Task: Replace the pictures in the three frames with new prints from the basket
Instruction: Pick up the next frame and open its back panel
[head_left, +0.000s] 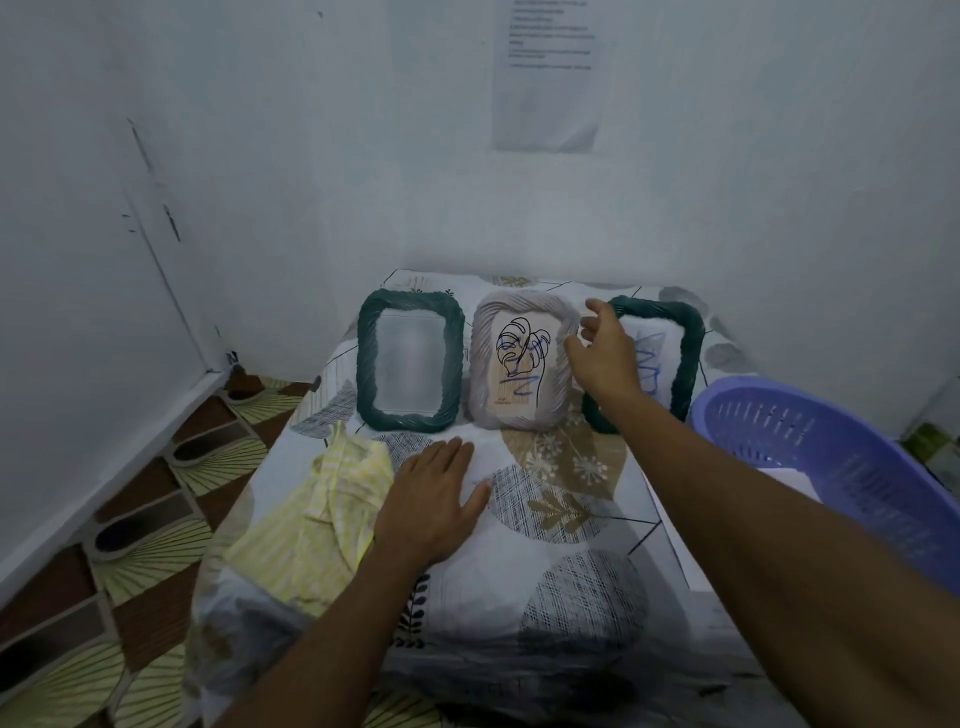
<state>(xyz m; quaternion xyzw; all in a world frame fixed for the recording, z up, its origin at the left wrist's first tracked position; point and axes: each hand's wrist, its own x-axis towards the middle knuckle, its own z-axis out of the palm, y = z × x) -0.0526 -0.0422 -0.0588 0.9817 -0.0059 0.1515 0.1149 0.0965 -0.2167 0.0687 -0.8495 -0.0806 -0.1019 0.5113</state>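
Three frames stand in a row at the back of the covered table. The left green frame (410, 359) holds a pale blank sheet. The middle grey frame (522, 361) shows a line drawing with blue scribbles. The right green frame (675, 358) shows blue scribbles and is partly hidden by my right arm. My right hand (605, 353) reaches between the middle and right frames, fingers relaxed, at the grey frame's right edge. My left hand (434, 493) lies flat on the patterned cloth, holding nothing. The purple basket (831, 462) sits at the right, a white print (789, 480) inside it.
A yellow striped cloth (322, 514) lies crumpled on the table's left part beside my left hand. White papers (685, 551) lie along the table's right edge under the basket. Walls close in behind and at the left; a printed sheet (548, 73) hangs on the back wall.
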